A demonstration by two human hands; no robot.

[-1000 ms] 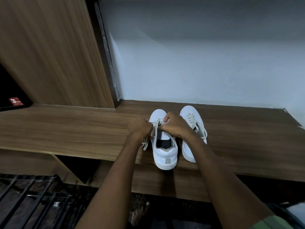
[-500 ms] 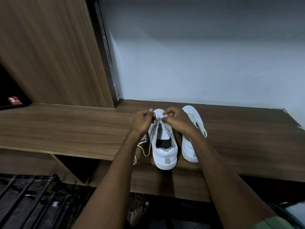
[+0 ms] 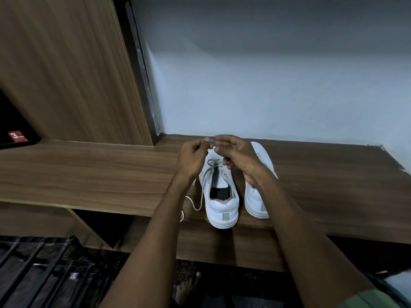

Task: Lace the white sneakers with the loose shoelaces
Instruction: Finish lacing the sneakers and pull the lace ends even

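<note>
Left hand point(image 3: 193, 157) and right hand point(image 3: 239, 155) pinching shoelace point(image 3: 213, 144) (both grips closed), above left sneaker point(image 3: 219, 196)

You can read one marking only: a white "3" on a small red sticker point(image 3: 17, 136), stuck on the dark panel point(image 3: 13, 121) at far left. Smaller print beneath it is illegible.

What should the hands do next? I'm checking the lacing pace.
Probably draw the slack through: both the left hand and right hand pinch the off-white shoelace above the left white sneaker, while its loose tail lies on the wooden shelf.
</note>
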